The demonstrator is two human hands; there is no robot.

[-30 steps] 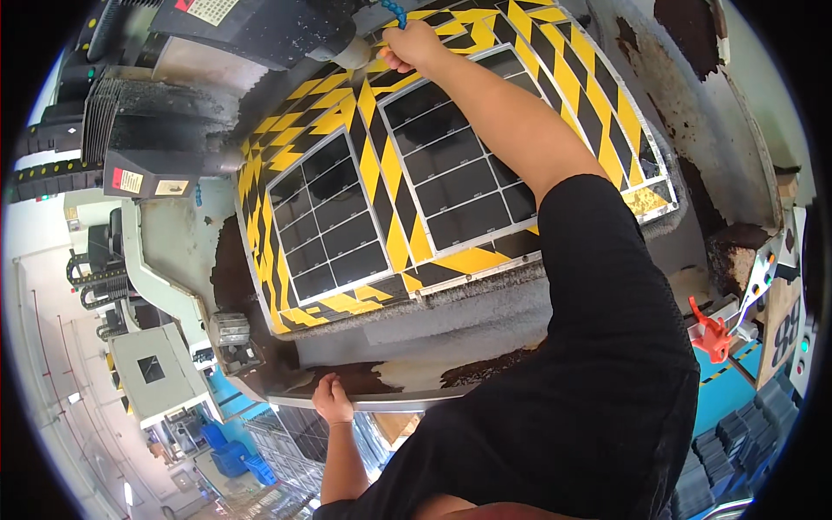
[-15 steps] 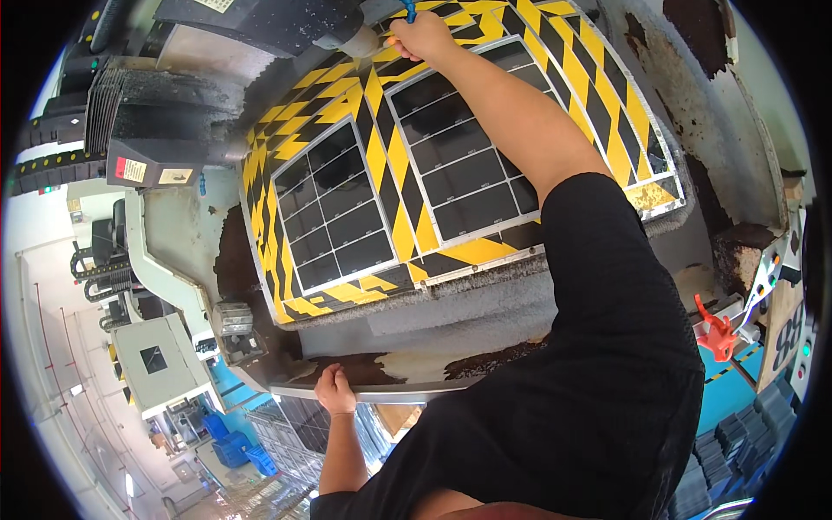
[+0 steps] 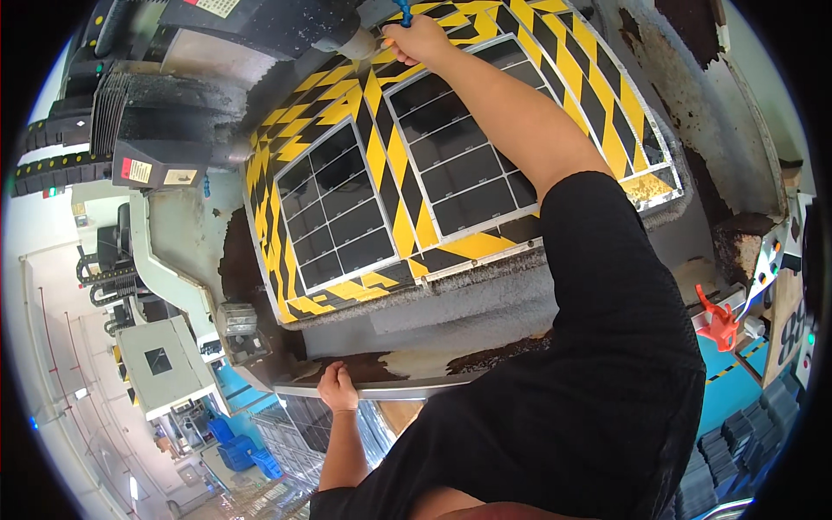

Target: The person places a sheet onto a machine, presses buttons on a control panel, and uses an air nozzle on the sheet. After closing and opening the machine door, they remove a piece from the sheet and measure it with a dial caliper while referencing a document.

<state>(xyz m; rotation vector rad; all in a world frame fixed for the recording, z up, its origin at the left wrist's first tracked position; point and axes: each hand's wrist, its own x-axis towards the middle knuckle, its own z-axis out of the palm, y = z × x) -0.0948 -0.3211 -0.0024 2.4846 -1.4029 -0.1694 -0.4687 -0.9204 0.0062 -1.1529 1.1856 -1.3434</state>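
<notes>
My right hand [image 3: 419,38] reaches far up over a yellow-and-black striped machine bed [image 3: 390,186] and grips a blue-handled tool [image 3: 404,10] near a grey machine head nozzle [image 3: 348,42]. Two dark gridded panels [image 3: 334,208] lie set into the striped surface. My left hand [image 3: 335,387] rests on the rusty front edge of the machine [image 3: 390,368], fingers curled over the metal rim. My black sleeve covers the right upper arm.
A black machine housing [image 3: 260,22] hangs above the bed. A grey box-shaped unit [image 3: 156,360] and blue crates [image 3: 234,442] stand at lower left. A red clamp [image 3: 715,321] sits at right beside stacked dark parts [image 3: 737,451]. Rust stains coat the bed's right rim.
My right hand has shifted slightly along the top of the striped bed near the nozzle. My left hand stays on the front edge.
</notes>
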